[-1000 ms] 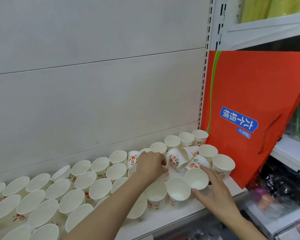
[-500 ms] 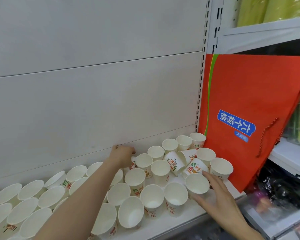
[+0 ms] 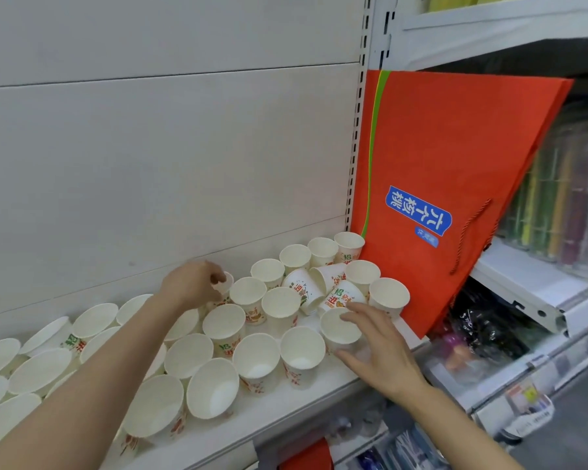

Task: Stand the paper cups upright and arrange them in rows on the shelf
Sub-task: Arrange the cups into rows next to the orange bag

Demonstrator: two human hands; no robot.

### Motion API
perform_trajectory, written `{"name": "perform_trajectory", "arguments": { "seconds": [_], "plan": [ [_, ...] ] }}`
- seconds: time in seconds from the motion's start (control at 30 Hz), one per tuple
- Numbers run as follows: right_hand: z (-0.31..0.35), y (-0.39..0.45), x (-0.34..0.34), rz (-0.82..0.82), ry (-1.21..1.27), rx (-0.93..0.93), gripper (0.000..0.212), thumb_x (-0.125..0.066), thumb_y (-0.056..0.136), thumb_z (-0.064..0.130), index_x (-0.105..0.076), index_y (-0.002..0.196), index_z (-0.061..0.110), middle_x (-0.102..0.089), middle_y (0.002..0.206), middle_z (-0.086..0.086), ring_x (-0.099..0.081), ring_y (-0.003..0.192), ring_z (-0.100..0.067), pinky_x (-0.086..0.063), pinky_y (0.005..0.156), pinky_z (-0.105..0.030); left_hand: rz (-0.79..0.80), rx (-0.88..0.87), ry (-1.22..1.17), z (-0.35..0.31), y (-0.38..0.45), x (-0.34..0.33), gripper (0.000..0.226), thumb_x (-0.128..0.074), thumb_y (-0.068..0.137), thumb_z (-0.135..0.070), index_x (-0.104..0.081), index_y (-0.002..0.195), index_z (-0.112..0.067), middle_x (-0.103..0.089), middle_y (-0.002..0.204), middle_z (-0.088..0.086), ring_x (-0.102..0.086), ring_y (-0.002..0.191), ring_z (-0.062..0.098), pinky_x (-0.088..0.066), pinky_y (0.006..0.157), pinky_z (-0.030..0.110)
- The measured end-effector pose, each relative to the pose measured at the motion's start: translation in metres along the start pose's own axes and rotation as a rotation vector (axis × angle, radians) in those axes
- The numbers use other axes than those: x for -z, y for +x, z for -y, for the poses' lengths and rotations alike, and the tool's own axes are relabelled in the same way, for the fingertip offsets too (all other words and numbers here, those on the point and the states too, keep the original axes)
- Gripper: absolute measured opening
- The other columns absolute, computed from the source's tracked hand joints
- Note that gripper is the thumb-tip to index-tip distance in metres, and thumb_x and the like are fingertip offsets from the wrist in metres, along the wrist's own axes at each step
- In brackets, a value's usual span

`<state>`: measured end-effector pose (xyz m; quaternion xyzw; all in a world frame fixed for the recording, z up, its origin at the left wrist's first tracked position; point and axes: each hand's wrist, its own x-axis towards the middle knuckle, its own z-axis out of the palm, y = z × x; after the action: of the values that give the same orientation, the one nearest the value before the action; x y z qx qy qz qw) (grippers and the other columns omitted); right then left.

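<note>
**Cups on the shelf, half of them buried under arms**

So there's a white metal shelf (image 3: pixel 319 398) packed with white paper cups with red and green print (image 3: pixel 257 361), mostly upright in loose rows. Near the back right three of them lie tipped over in a clump (image 3: pixel 323 286), touching each other and the upright ones around them.

The left hand (image 3: pixel 190 288) is up by the back panel, fingers curled round a small printed paper cup (image 3: pixel 223 284). Most of that cup is hidden behind the fingers, so I can't tell if it's upright or tilted. The left forearm covers a chunk of the middle rows, and the cups at far left run off the edge of the view.

The right hand (image 3: pixel 375 347) has its thumb and fingers spread round the front-right upright cup (image 3: pixel 340 325); fingertips sit on the rim and the thumb is down near its base.

A flat red paper gift bag with a blue label (image 3: pixel 438 171) leans at the shelf's right end, touching the end cups. The stuff on the shelves to the right and below is blurry.
</note>
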<state>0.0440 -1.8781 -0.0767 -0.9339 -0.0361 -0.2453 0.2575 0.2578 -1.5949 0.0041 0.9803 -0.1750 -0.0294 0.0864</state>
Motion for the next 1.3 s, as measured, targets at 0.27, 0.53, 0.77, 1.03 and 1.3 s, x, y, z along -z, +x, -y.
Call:
{"name": "perform_trajectory", "arguments": {
  "seconds": [0.27, 0.53, 0.77, 1.03, 1.3],
  "plan": [
    [-0.008, 0.037, 0.013, -0.227, -0.155, 0.007, 0.027, -0.057, 0.086, 0.032, -0.067, 0.105, 0.015, -0.065, 0.106, 0.002, -0.055, 0.100, -0.020, -0.045, 0.086, -0.033, -0.110, -0.233, 0.002, -0.128, 0.005, -0.001, 0.027, -0.061, 0.086, -0.045, -0.067, 0.106, -0.028, -0.070, 0.104, -0.005, -0.062, 0.100, 0.019, -0.046, 0.079, 0.029],
    [0.001, 0.076, 0.016, 0.062, -0.436, -0.186, 0.037, -0.055, 0.086, 0.048, -0.064, 0.110, 0.020, -0.066, 0.105, 0.002, -0.051, 0.102, -0.022, -0.039, 0.087, -0.035, -0.033, -0.070, 0.314, -0.159, 0.025, -0.047, 0.084, -0.063, 0.070, -0.073, -0.045, 0.122, -0.011, -0.064, 0.114, 0.006, -0.046, 0.117, 0.028, -0.029, 0.094, 0.037],
    [0.009, 0.089, 0.011, 0.179, -0.592, -0.262, 0.046, -0.044, 0.089, 0.056, -0.056, 0.114, 0.020, -0.064, 0.110, -0.002, -0.051, 0.105, -0.023, -0.040, 0.085, -0.035, -0.091, -0.076, 0.273, -0.163, 0.019, -0.056, 0.074, -0.067, 0.070, -0.063, -0.040, 0.119, -0.014, -0.066, 0.107, 0.005, -0.046, 0.112, 0.029, -0.027, 0.094, 0.040],
    [0.012, 0.098, 0.002, 0.189, -0.518, -0.323, 0.043, -0.056, 0.082, 0.055, -0.053, 0.109, 0.021, -0.065, 0.103, -0.001, -0.055, 0.098, -0.022, -0.041, 0.074, -0.032, -0.089, -0.150, 0.379, -0.156, 0.016, -0.055, 0.044, -0.058, 0.083, -0.050, -0.055, 0.119, -0.026, -0.058, 0.118, 0.007, -0.045, 0.116, 0.030, -0.019, 0.106, 0.045],
    [0.015, 0.100, 0.002, 0.124, -0.022, -0.463, 0.029, -0.073, 0.074, 0.022, -0.061, 0.099, 0.029, -0.066, 0.090, 0.012, -0.060, 0.087, -0.011, -0.048, 0.065, -0.027, -0.253, -0.184, 0.227, -0.133, 0.003, -0.031, 0.028, -0.064, 0.081, -0.051, -0.070, 0.095, -0.027, -0.059, 0.107, -0.002, -0.048, 0.108, 0.024, -0.018, 0.103, 0.041]
  ]
}}
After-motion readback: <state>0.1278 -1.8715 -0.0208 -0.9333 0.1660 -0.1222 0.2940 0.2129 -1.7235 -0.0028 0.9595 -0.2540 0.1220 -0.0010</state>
